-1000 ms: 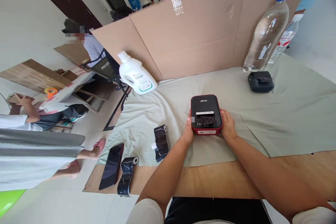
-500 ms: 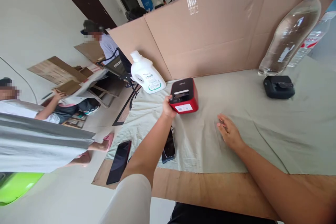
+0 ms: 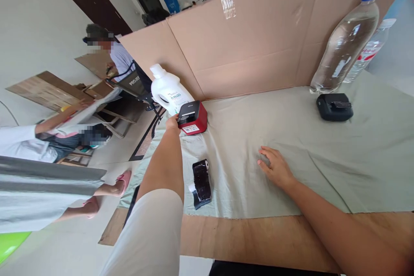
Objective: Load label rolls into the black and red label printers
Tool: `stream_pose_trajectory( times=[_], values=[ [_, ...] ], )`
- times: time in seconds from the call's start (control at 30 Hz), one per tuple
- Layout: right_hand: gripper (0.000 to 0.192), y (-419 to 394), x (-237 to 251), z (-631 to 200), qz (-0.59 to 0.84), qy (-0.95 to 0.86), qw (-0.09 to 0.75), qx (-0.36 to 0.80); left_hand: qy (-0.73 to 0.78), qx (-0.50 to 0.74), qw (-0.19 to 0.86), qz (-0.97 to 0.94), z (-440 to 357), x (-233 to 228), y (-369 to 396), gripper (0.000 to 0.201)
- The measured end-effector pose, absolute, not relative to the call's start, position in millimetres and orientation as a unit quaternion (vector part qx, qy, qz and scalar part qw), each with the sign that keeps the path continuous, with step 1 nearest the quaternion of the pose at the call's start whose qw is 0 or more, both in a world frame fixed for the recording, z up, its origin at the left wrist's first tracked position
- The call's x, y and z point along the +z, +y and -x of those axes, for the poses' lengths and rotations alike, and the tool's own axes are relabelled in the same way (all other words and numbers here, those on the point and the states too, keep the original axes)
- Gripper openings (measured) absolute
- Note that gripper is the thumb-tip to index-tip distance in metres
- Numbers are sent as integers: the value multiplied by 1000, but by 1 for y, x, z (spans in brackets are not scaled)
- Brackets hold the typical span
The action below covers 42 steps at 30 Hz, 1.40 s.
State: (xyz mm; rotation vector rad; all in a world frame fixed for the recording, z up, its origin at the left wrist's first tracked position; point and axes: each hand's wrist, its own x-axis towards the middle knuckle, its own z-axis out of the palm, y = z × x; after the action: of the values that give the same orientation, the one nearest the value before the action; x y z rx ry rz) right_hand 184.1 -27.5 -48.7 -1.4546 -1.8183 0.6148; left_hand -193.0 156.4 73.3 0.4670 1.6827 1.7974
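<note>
We have carried the red printer from mid-cloth out to the far left, our left hand clasping its near-left corner beside the white jug (black roll unloaded behind that grip), right hand flat, fingers spread, empty.

Table under grey-green cloth; printers, bottles, rolls.

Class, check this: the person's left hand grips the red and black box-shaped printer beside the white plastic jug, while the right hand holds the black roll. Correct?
Not quite. The head view shows the right hand resting flat on the pale green cloth, apart from the black roll. The left hand does grip the red and black box-shaped printer beside the white plastic jug.
</note>
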Motion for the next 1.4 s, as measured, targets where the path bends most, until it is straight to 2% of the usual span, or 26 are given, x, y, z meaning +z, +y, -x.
stream_pose_trajectory(
  times=[0.13,0.23,0.27,0.4,0.53,0.6,0.67,0.77,0.83,0.97,1.1,1.2,1.4],
  values=[
    [25,-29,-42,-180,550,-730,333,233,700,654,148,-245,157,74,145,33],
    [20,-31,-36,-176,549,-739,317,226,694,576,33,-430,97,51,122,30],
    [20,-31,-34,-175,550,-741,310,229,673,542,34,-502,74,40,110,27],
    [27,-9,-17,-194,569,-744,276,214,629,398,173,-645,-8,-8,47,30],
    [38,48,12,-254,672,-699,240,48,590,217,136,-766,-41,-28,-7,36],
    [46,80,23,-295,726,-656,206,-26,558,171,115,-804,-42,-27,-21,38],
    [58,105,28,-335,774,-612,155,-45,550,150,108,-815,-39,-22,-26,40],
    [84,121,27,-379,856,-500,121,39,550,142,113,-815,-37,-18,-25,41],
    [93,119,23,-390,873,-460,129,94,549,148,123,-813,-37,-19,-23,40],
    [87,99,18,-372,847,-488,186,98,547,174,154,-804,-37,-22,-21,38],
    [76,52,11,-318,691,-664,254,130,518,216,186,-807,-33,-21,-22,37],
    [71,2,5,-266,606,-740,257,139,478,271,207,-809,-29,-20,-23,31],
    [82,-73,3,-193,615,-736,228,166,566,366,253,-694,-19,-24,-21,23]
  ],
)
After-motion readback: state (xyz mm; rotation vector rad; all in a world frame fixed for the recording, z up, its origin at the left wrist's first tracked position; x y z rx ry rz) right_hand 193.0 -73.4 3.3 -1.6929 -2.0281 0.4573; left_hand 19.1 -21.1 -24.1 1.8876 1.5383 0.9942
